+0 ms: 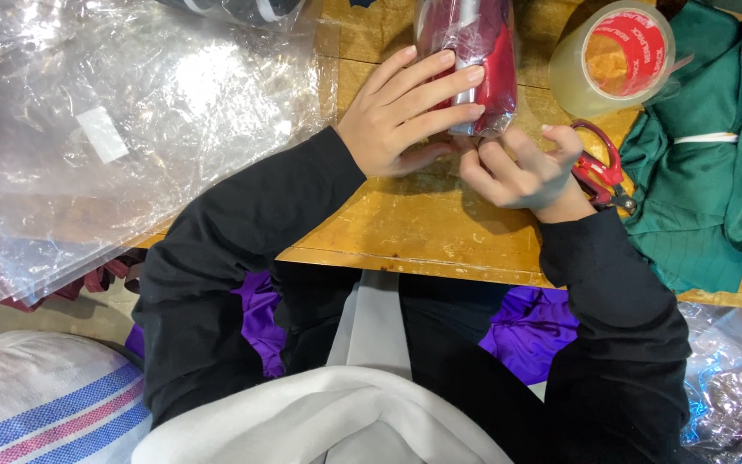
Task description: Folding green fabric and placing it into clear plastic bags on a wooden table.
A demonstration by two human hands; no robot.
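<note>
Hands are working together at the near end of a red bundle (474, 51) wrapped in clear plastic, which is lying on the wooden surface (405, 223) with its long axis running straight away from the person toward the far edge. The left hand (405, 112) is lying flat over the bundle's side, fingers spread and pressing it down, while the right hand (521, 167) is curling just below the near end, fingertips pinching at the plastic there. Scissors (599, 167) and a tape roll (616, 56) are sitting just right of the right hand.
</note>
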